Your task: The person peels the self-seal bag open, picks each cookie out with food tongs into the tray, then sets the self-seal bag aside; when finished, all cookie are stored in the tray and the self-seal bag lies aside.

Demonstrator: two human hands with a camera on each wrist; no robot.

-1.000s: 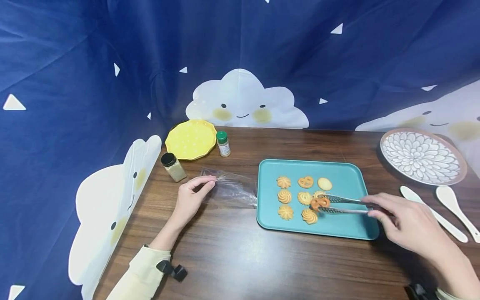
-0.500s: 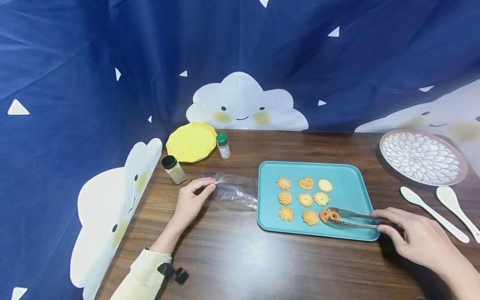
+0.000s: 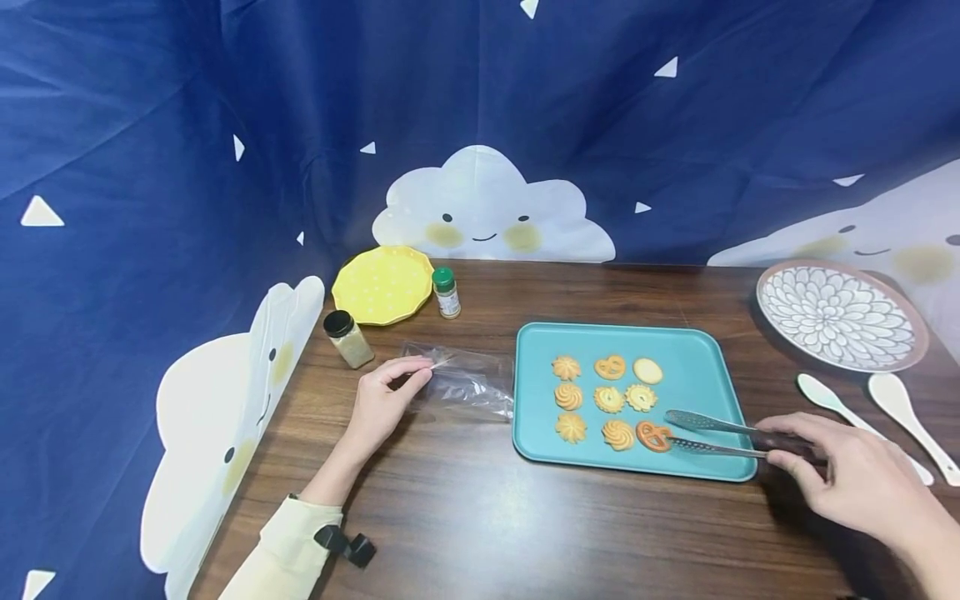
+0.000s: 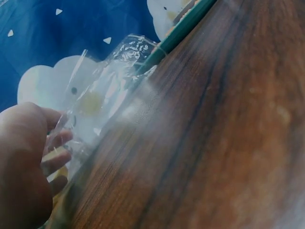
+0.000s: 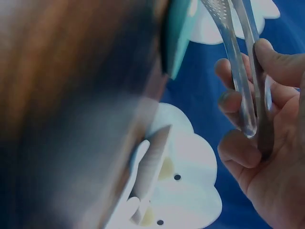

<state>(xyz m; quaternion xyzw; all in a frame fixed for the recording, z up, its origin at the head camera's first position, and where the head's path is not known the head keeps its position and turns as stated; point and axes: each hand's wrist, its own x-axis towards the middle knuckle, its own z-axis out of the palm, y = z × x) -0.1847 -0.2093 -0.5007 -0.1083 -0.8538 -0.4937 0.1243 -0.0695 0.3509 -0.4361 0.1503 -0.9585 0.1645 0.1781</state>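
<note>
My left hand (image 3: 384,400) pinches the edge of a clear plastic bag (image 3: 472,383), which lies flat on the table beside the tray; the left wrist view shows the same bag (image 4: 107,86) by the fingertips. My right hand (image 3: 847,471) holds metal tongs (image 3: 712,447) over the teal tray (image 3: 705,358). The tong arms are spread apart, with the lower tip beside a darker pretzel-shaped cookie (image 3: 654,436) in the front row. Several other cookies, such as a swirl cookie (image 3: 618,435) and a pale round cookie (image 3: 647,371), lie in rows on the tray.
A yellow plate (image 3: 384,285), a green-capped shaker (image 3: 446,293) and a black-capped jar (image 3: 349,340) stand at the back left. On the right are a petal-patterned plate (image 3: 840,317) and two white spoons (image 3: 896,400). A blue curtain (image 3: 480,75) hangs behind.
The pretzel-shaped cookie was carried by the tongs toward the front right and now lies on the tray, released. The tongs spread and shifted right. My left hand stayed on the bag.
</note>
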